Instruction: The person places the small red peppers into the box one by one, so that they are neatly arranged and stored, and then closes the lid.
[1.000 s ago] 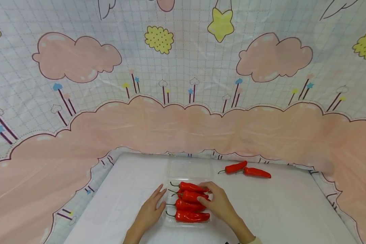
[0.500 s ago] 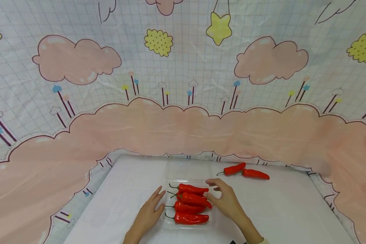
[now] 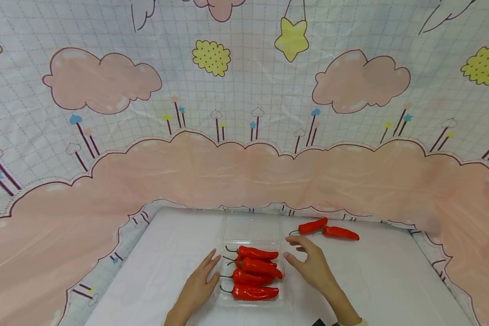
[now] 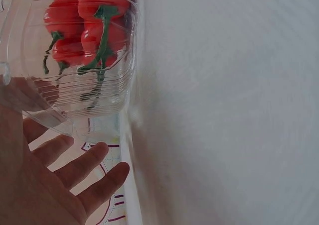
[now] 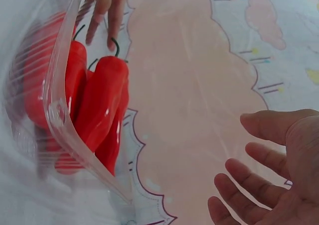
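Several red peppers (image 3: 255, 292) with green stems lie in a clear plastic clamshell box (image 3: 285, 296), its lid (image 3: 250, 227) folded back behind it. One pepper (image 3: 262, 267) rests on top of the others, stems pointing left. My left hand (image 3: 198, 283) is at the box's left side, fingers extended along the wall; the left wrist view shows the ribbed wall beside its thumb. To the right of the box, my right hand (image 3: 313, 267) hovers with fingers spread and relaxed, holding nothing, as the right wrist view also shows.
Two more red peppers, one angled (image 3: 313, 225) and one lying flatter (image 3: 340, 233), sit at the back right of the white table (image 3: 375, 276). Behind the table hangs a cloth (image 3: 244, 172) printed with clouds and stars.
My right hand has let go of the top pepper, which now lies on the pile in the box, and has moved right, away from it. The left hand stays by the box.
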A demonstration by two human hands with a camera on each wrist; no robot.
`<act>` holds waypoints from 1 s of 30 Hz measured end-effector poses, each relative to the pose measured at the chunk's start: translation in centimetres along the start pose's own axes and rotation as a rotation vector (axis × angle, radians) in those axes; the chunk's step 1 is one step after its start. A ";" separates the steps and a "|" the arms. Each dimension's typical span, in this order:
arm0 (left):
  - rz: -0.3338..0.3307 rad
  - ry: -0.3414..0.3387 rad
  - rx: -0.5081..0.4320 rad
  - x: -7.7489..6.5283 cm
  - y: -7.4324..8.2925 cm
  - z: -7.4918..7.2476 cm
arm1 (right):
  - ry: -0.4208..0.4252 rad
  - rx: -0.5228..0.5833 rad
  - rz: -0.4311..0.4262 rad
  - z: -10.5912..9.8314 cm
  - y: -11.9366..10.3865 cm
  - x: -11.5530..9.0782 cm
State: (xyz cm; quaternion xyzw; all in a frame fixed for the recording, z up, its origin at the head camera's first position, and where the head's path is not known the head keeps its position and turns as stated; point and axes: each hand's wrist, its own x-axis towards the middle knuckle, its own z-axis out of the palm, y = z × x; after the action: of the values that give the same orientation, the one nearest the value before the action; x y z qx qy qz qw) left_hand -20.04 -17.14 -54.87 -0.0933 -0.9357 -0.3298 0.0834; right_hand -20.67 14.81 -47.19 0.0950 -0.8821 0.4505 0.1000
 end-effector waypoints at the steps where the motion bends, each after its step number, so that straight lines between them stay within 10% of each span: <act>1: 0.001 0.000 0.000 0.0 0.0 0.0 | 0.001 -0.005 0.003 -0.1 0.1 0.0; 30: 0.010 -0.002 0.007 0.0 -0.1 0.1 | 0.068 -0.099 -0.034 -3.4 4.5 1.1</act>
State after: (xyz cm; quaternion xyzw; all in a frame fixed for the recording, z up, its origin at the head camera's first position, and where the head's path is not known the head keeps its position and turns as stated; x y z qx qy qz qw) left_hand -20.11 -17.14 -54.97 -0.0982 -0.9365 -0.3259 0.0847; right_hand -22.59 20.06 -48.43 0.0898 -0.8976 0.4075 0.1421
